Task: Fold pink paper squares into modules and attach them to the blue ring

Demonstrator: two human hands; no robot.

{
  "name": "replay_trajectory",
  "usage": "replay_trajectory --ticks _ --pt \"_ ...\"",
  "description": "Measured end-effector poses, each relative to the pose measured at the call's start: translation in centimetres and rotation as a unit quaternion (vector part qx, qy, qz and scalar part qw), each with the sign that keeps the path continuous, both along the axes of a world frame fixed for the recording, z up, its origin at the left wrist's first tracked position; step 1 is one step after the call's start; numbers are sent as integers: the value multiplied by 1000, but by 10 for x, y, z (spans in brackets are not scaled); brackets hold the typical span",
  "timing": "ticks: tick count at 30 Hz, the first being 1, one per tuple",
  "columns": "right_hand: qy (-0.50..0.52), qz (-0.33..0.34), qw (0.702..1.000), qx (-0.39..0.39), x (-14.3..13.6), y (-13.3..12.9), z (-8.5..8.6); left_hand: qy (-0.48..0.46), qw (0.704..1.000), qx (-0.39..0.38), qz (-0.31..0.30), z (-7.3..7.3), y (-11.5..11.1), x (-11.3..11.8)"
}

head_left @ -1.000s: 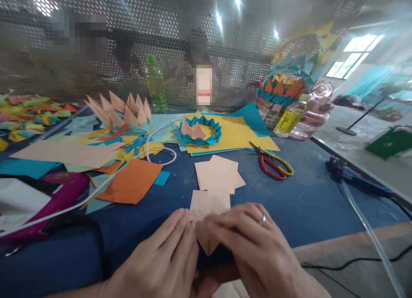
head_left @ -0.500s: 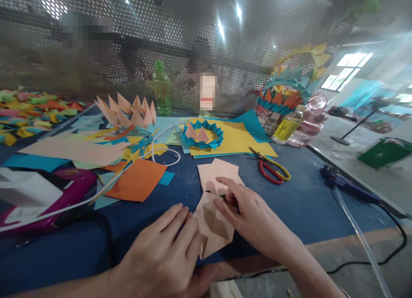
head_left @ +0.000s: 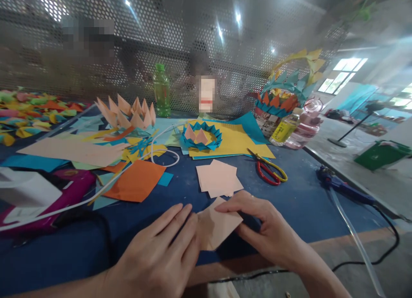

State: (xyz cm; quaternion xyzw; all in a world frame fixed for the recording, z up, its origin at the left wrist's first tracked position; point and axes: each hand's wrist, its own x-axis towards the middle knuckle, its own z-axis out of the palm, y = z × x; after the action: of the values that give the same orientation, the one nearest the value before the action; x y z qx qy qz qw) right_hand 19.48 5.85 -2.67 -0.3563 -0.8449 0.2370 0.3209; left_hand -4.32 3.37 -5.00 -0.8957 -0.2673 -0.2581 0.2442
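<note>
A pale pink paper sheet (head_left: 220,225) is held tilted between my hands near the table's front edge. My left hand (head_left: 167,242), fingers together, covers its left side; the thumb there is hidden. My right hand (head_left: 265,223) pinches the right part of the sheet, with fingers on top and the thumb at the lower edge. Just beyond lies a loose stack of pale pink paper squares (head_left: 219,177). Behind that stands a blue folded-paper ring (head_left: 210,145) with a couple of pink points in it.
Red-and-yellow-handled scissors (head_left: 270,173) lie to the right, near a glue gun (head_left: 344,186) with a cord. Orange paper (head_left: 137,180), a white cable (head_left: 122,173) and a purple device (head_left: 77,190) are left. Bottles, a pink paper crown (head_left: 127,113) and yellow sheets (head_left: 234,139) stand or lie behind.
My right hand has drawn back from the paper stack and now grips the right side of the near sheet, which is turned and tilted differently. My left hand has barely moved.
</note>
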Motion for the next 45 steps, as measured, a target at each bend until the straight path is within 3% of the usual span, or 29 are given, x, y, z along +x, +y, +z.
replay_trajectory --ticks 2,5,10,16,24,31,36,45 --pt "-32 -21 993 110 -1 0 -5 -3 1000 9 1 0 6 -3" --pt "-127 -64 957 252 -3 -5 -15 -5 1000 25 -9 2 21 -8" --pt "-159 -64 934 313 -10 -17 -28 36 999 2 10 3 42 -12" --pt "-132 -41 967 212 -17 -18 -26 27 1000 -9 12 1 46 -12" --pt "-46 -22 994 93 -21 -16 -24 -64 995 -42 -71 8 13 -6" --pt "-10 -69 997 -10 -17 -11 -19 -100 964 -231 -88 13 19 2" --pt "-13 -82 996 -23 -17 -10 -21 -114 934 -328 -85 10 22 2" --pt "-17 -79 997 15 -19 -16 -22 -166 905 -387 -64 10 26 7"
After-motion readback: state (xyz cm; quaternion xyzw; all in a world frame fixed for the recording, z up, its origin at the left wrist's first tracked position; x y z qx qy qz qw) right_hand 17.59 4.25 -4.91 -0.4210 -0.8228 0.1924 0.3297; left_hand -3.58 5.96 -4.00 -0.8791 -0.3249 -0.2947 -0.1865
